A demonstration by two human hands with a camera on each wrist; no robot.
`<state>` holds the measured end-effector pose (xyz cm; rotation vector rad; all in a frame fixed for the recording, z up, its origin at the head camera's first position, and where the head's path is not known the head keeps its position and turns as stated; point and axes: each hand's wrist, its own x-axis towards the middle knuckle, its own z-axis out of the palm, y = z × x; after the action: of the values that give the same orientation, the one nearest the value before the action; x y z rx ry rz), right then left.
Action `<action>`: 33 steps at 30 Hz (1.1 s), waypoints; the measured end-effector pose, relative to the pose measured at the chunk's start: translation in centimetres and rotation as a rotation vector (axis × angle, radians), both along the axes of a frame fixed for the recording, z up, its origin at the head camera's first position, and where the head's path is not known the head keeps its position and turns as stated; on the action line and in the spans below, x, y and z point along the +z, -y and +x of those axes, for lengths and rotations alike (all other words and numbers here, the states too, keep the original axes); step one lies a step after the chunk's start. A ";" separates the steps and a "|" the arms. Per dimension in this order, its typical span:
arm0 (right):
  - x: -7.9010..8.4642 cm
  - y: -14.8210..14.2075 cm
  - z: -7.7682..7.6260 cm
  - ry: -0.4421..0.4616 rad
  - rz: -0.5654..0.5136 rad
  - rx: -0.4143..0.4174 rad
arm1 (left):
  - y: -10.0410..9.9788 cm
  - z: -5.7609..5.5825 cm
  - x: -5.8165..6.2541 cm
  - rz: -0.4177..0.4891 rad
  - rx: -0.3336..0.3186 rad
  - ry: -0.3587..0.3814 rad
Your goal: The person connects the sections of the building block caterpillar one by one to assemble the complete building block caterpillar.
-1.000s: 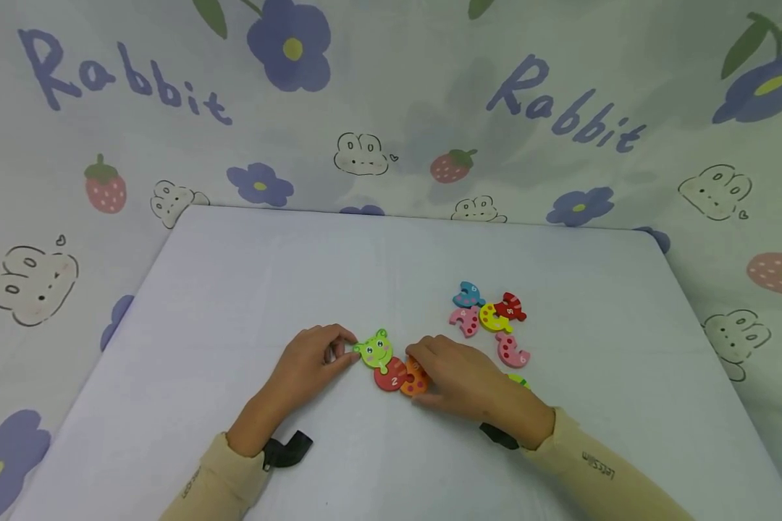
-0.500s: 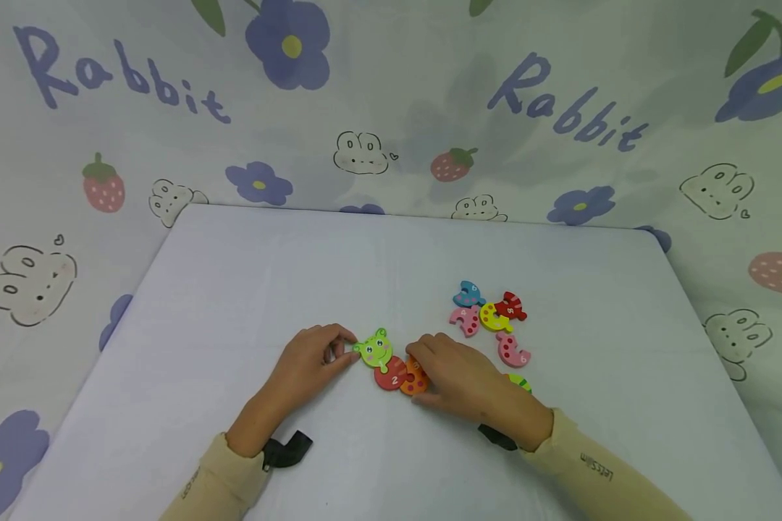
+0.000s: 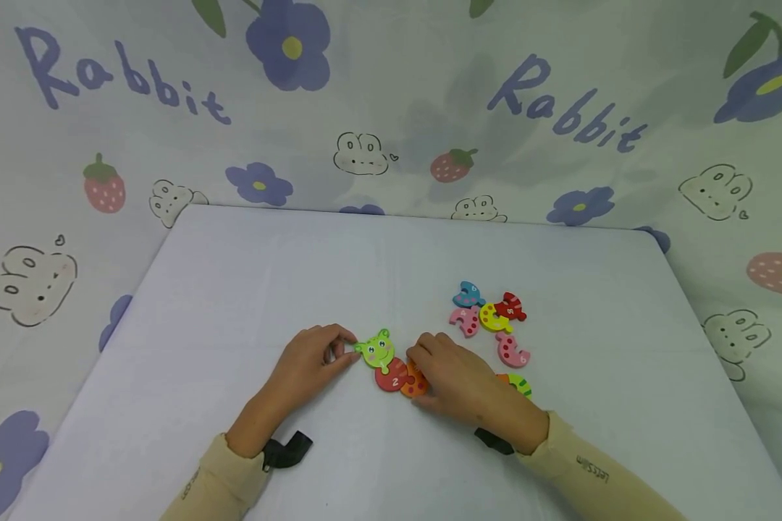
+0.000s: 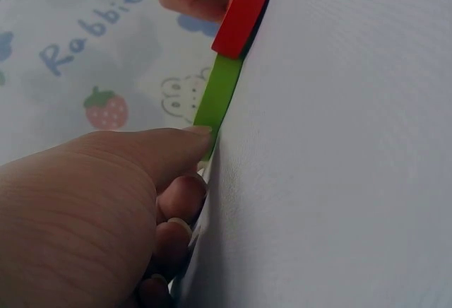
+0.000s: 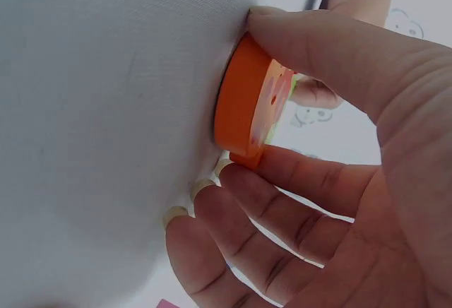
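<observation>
In the head view, my left hand (image 3: 309,359) pinches the left edge of a green caterpillar-head puzzle piece (image 3: 376,351) between thumb and fingers. Below it, a red puzzle piece (image 3: 389,379) marked 2 adjoins the head. My right hand (image 3: 464,380) grips the orange puzzle piece (image 3: 415,385) beside the red one and covers part of it. From the right wrist, the orange piece's thick edge (image 5: 239,103) shows between thumb and index finger, flat on the table. The left wrist view has the thumb on the head piece's green edge (image 4: 217,95).
Past my right hand lie loose puzzle pieces: blue (image 3: 468,294), red (image 3: 511,307), yellow (image 3: 494,318), and pink (image 3: 465,320). Another pink piece (image 3: 512,350) lies nearer. A green striped piece (image 3: 520,385) is partly hidden by my right wrist. A printed curtain (image 3: 404,94) hangs behind the white table (image 3: 287,268).
My right wrist has shifted slightly left, uncovering more of the green striped piece and some orange beside it. The head and red pieces have moved very slightly right. My left hand stays put.
</observation>
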<state>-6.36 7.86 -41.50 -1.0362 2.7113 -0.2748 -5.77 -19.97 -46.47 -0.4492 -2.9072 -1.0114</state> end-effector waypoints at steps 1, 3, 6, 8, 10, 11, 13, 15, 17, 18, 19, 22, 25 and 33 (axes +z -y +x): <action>0.0 0.0 0.0 -0.003 -0.001 -0.001 | 0.0 0.0 0.0 0.000 0.000 0.001; -0.1 0.0 0.0 -0.009 -0.004 -0.003 | 0.0 0.0 0.0 0.001 0.000 0.000; -0.1 -0.1 0.1 -0.008 -0.005 -0.007 | -0.1 0.1 0.1 0.001 0.004 0.003; -0.1 -0.1 0.1 -0.002 -0.003 -0.011 | -0.1 0.1 0.1 0.001 0.005 0.005; -0.1 -0.1 0.1 0.006 -0.001 -0.017 | -0.2 0.1 0.1 0.002 0.006 0.007; -0.1 -0.1 0.1 0.009 -0.001 -0.019 | -0.2 0.1 0.1 0.003 0.006 0.006; -0.1 -0.2 0.1 0.012 -0.002 -0.024 | -0.2 0.1 0.1 0.004 0.005 0.003; 0.0 -0.2 0.1 0.016 -0.004 -0.028 | -0.3 0.1 0.2 0.005 0.003 0.001; 0.0 -0.3 0.2 0.022 -0.006 -0.033 | -0.3 0.1 0.2 0.005 0.003 0.000; 0.0 -0.4 0.2 0.026 -0.006 -0.037 | -0.3 0.1 0.2 0.005 0.003 0.000; -0.1 -0.5 0.2 0.030 -0.004 -0.044 | -0.3 0.0 0.2 0.006 0.002 0.000; -0.1 -0.8 0.1 0.044 0.004 -0.062 | -0.3 0.0 0.2 0.005 0.002 -0.001; 0.0 -1.3 0.1 0.038 0.006 -0.068 | -0.2 0.0 0.0 0.006 0.004 0.001; 0.3 -2.9 -0.3 0.027 0.020 -0.058 | 0.0 -0.1 -0.3 -0.001 0.005 0.006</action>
<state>-6.61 10.80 -41.24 -0.9427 2.7179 -0.2691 -5.82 -20.01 -46.80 -0.4393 -2.9127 -1.0131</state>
